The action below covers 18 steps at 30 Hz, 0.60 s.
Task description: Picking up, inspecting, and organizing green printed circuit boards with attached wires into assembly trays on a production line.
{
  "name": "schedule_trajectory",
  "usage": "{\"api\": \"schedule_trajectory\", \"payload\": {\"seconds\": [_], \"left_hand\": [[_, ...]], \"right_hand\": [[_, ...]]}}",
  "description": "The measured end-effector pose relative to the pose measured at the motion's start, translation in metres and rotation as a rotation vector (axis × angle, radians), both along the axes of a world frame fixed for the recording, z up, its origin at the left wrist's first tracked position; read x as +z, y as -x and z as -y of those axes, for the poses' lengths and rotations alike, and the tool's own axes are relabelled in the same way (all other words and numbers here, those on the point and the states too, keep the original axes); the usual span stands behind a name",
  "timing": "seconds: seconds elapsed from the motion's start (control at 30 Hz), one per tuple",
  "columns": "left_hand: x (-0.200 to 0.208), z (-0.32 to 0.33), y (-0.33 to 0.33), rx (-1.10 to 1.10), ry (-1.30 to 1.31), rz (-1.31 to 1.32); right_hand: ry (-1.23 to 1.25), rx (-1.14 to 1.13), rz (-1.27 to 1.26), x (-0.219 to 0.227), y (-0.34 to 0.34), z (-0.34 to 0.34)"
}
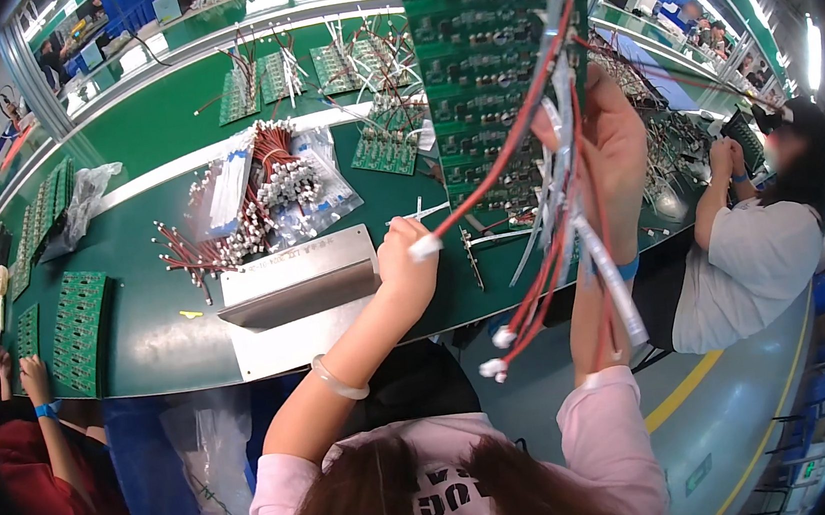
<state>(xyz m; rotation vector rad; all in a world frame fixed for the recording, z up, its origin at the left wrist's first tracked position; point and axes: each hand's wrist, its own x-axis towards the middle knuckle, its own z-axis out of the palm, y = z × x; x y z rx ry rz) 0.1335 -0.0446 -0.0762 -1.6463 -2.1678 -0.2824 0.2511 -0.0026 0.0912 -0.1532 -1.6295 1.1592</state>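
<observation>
My right hand (618, 140) holds up a tall green circuit board panel (469, 81) close to the camera. Red, black and whitish wires (554, 212) hang from it past my fingers, ending in small white connectors (501, 337). My left hand (407, 266) is curled closed beside the bent metal fixture (301, 294); what its fingers hold, if anything, is hidden. One white connector (425, 247) on a red wire hangs in front of that hand. Thin white strips (418, 213) lie crossed just past its fingertips.
A bundle of red wires with white connectors (273, 172) lies on plastic bags beyond the fixture. Green board panels (81, 327) rest at the left, more wired boards (337, 69) at the back. Co-workers sit on both sides, one in a white shirt (754, 257).
</observation>
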Motion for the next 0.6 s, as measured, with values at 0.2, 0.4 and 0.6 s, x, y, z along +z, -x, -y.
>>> {"api": "schedule_trajectory", "payload": {"seconds": [0.2,0.4,0.6], "left_hand": [[-0.004,0.000,0.004,0.026,0.017,0.041],[-0.001,0.000,0.002,0.013,0.007,0.032],[0.007,0.009,0.004,-0.061,0.076,-0.099]], "right_hand": [[0.006,-0.113,-0.022,-0.001,0.005,0.020],[-0.066,-0.132,0.004,0.001,0.000,0.017],[-0.008,-0.131,0.074,0.024,-0.003,-0.024]]}}
